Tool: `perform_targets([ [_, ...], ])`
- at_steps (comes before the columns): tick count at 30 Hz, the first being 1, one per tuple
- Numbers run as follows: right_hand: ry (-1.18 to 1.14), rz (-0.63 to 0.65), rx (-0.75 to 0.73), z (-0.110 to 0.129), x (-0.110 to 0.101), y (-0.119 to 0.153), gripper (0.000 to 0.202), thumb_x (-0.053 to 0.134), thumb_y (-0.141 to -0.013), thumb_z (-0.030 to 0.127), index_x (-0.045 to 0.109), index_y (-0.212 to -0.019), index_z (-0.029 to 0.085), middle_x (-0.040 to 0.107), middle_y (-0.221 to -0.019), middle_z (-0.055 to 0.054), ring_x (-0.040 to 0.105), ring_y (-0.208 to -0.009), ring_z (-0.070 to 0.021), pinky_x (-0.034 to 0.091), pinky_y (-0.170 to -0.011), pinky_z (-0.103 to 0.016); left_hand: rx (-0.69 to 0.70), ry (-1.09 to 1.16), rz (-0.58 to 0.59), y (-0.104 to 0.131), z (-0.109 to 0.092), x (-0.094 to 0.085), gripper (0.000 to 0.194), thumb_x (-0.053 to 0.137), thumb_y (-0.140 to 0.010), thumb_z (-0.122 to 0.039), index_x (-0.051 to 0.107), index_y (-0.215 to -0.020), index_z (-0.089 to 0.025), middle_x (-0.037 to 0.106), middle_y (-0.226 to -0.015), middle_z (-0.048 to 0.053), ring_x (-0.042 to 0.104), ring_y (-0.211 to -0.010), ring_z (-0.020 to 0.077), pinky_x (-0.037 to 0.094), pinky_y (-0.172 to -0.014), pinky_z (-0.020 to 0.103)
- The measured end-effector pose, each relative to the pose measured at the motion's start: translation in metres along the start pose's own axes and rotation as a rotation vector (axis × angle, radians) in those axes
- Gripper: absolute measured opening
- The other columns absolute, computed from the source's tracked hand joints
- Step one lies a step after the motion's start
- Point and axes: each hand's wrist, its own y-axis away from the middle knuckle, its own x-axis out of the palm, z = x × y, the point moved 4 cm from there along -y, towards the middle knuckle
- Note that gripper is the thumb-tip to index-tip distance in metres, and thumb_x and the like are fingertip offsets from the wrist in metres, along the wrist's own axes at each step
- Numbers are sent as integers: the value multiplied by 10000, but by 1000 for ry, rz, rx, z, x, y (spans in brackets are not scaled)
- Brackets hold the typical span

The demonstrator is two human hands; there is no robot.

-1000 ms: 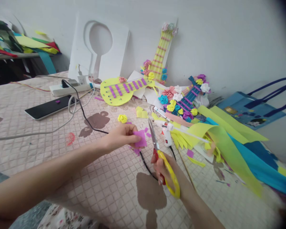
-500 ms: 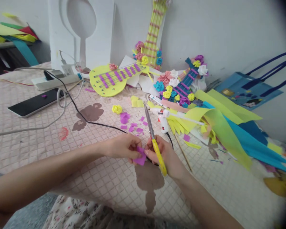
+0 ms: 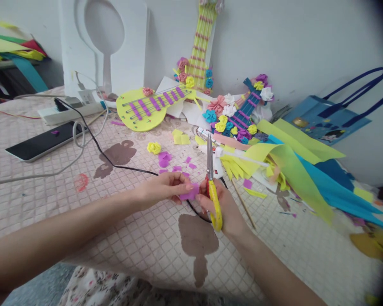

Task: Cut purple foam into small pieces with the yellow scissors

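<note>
My left hand point(image 3: 166, 187) is closed, pinching a small piece of purple paper point(image 3: 189, 194) between thumb and fingers. Close beside it, my right hand point(image 3: 221, 204) is closed around a pair of scissors point(image 3: 214, 199) with yellow-wrapped handles; the blades point away from me, pressed together. Its fingertips reach the right edge of the purple paper. Just beyond lie purple scraps point(image 3: 165, 159) and a yellow paper flower point(image 3: 154, 147). A white glue gun point(image 3: 217, 169) sits behind the scissors, partly hidden.
Behind are a yellow paper guitar point(image 3: 143, 111), a blue one with paper flowers point(image 3: 247, 111), and a white foam board point(image 3: 127, 51). Yellow and blue paper sheets point(image 3: 306, 178) spread rightward near a blue bag point(image 3: 328, 121). A phone point(image 3: 44, 140), power strip point(image 3: 70, 111) and black cable point(image 3: 98, 146) lie left.
Both hands have risen slightly, away from me. The scissors have turned more upright, and the purple paper has tilted to lie flatter between the hands.
</note>
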Motion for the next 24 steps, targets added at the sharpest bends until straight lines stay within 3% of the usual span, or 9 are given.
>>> perform_targets([
  [5,-13,14,36,2,1,3,406,725,-704,451,436,-887,232,484,-669,79,434,-452,-73,377,-429,-213,45,186,-51,-3,2,-1,306,809,-708,-321,572,-684,-129,607,-663,-19,573,-612,81,482,-652,227],
  [10,52,132,-34,5,-1,7,496,594,-786,673,470,-965,228,472,-794,29,475,-622,-113,489,-557,-253,193,268,-156,-2,-17,-20,308,807,-721,-288,539,-694,-138,655,-692,0,655,-668,121,534,-694,266],
  [16,252,241,-30,7,1,14,554,483,-817,748,480,-959,212,427,-737,41,434,-580,-103,473,-535,-247,314,323,-222,2,-31,-35,284,801,-729,-249,537,-717,-146,677,-736,0,721,-788,170,565,-801,300],
  [20,277,242,-1,14,5,15,573,517,-763,776,449,-879,219,428,-735,37,424,-586,-107,446,-509,-232,340,370,-199,3,-32,-35,267,789,-753,-240,541,-732,-142,705,-787,15,728,-831,169,566,-841,304],
  [24,282,257,-18,10,6,13,500,506,-822,714,458,-919,226,386,-676,59,388,-558,-109,432,-504,-231,351,405,-183,3,-34,-35,256,787,-758,-238,551,-733,-142,709,-799,16,722,-827,159,566,-857,308],
])
